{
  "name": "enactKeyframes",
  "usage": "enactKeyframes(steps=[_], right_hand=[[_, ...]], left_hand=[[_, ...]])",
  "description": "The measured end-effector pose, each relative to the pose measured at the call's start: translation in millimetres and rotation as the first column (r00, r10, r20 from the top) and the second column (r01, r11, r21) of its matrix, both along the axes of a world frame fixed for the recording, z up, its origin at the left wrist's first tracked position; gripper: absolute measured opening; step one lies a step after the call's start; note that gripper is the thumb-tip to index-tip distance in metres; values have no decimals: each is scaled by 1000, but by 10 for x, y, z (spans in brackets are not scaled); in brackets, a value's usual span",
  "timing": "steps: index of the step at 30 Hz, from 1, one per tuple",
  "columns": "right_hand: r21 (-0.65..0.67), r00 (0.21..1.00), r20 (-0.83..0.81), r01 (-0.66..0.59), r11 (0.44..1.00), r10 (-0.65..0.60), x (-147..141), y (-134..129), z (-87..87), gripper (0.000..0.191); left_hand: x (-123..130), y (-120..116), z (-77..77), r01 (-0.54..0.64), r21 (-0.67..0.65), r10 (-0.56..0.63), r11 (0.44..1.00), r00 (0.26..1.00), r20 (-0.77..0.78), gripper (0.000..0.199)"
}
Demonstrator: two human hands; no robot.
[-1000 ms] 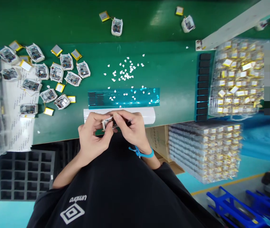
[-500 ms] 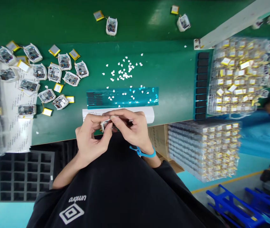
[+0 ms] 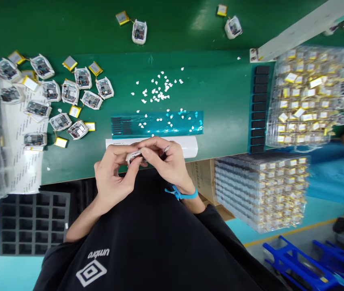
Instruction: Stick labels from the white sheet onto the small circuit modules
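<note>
Close to my body, past the table's front edge, I grip a small white watch case [image 3: 132, 156] between both hands. My left hand [image 3: 113, 173] pinches its left side between thumb and fingers. Against its right end press the thumb and fingers of my right hand [image 3: 168, 165], which has a blue strap on the wrist. A thin dark object with a pale end [image 3: 166, 149] pokes out by my right index finger; its kind is unclear. My fingers hide most of the case. Just beyond them lie a white paper sheet [image 3: 190, 146] and a blue film strip [image 3: 156, 125] with black pads.
Several open watch cases [image 3: 70, 92] with batteries lie at the left. White round stickers [image 3: 160, 95] are scattered mid-table. At right are a strip of black pads [image 3: 259, 109], loaded clear trays [image 3: 302, 101] and a tray stack [image 3: 259, 190]. A black compartment tray [image 3: 34, 222] sits lower left.
My left thumb has drawn back slightly to the left, and the watch case is tilted more on edge. The pale-ended object by my right index finger shows more clearly.
</note>
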State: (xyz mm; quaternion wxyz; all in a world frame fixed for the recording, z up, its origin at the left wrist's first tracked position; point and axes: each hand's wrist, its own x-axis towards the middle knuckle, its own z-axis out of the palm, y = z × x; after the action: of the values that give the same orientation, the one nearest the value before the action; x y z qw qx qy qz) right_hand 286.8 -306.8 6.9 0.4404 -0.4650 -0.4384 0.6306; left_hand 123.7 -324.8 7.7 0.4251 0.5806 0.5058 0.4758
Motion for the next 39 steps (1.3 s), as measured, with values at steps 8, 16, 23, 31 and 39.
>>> enactKeyframes(steps=[8,16,23,31,39], right_hand=[[22,1000,7,-23,999,23,71,3,8,36],[116,926,234,278,954,-298,390,37,-91,85],[3,977,177,122,993,-121,417,-99,-255,50],[-9,948,194,259,966,-252,326,-54,-421,38],[-18,932,264,263,965,-249,285,-57,-439,43]], left_hand=[[-90,-79,-63,9,4,-9,1000,1000,7,21],[-264,-6,-307,49,165,24,985,910,-413,7],[-182,-48,-553,66,314,113,947,848,-518,16],[-161,-88,-593,68,365,141,929,845,-516,17],[-195,-85,-505,185,305,24,934,820,-571,33]])
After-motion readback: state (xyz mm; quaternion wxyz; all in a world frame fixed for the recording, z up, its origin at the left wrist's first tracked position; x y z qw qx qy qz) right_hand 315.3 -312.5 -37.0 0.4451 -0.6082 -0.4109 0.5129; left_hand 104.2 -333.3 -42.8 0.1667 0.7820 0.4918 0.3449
